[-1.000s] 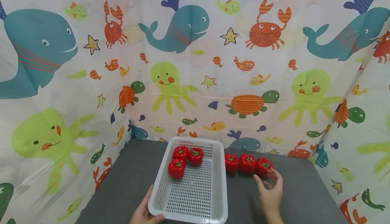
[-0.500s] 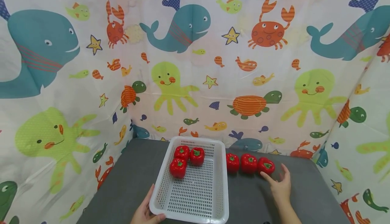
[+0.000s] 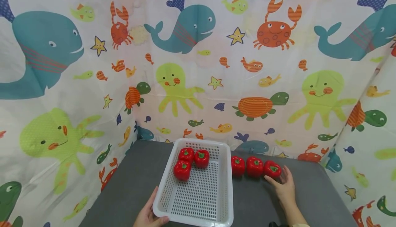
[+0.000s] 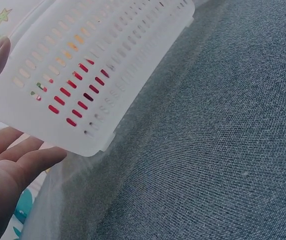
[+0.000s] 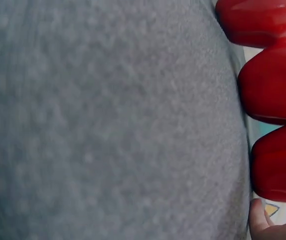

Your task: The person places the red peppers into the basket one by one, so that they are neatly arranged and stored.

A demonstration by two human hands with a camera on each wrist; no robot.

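Observation:
My left hand (image 3: 149, 213) holds the near left corner of a white perforated plastic basket (image 3: 231, 192), thumb along its front wall and fingers at its left side. In the left wrist view the basket's slotted wall (image 4: 48, 135) sits between thumb and fingers. Three glossy red bell peppers (image 3: 182, 170) with green stems stand grouped in its back left part. Outside, right of the basket, another three form a row. Around the rightmost bell pepper (image 3: 272, 169), which tilts forward, my right hand (image 3: 286, 187) has its thumb and fingers spread. In the right wrist view the fingertips (image 5: 256, 207) are right at its side.
The other two bell peppers in the row, the middle one (image 3: 254, 167) and the left one (image 3: 238, 166), stand close beside the basket. A grey table (image 3: 123, 185) lies under everything. A curtain (image 3: 191, 124) printed with sea animals encloses the back and sides.
My right hand has drawn back from the rightmost bell pepper to the right, then come close to it again. The pepper has tipped forward slightly. The left hand stays on the basket.

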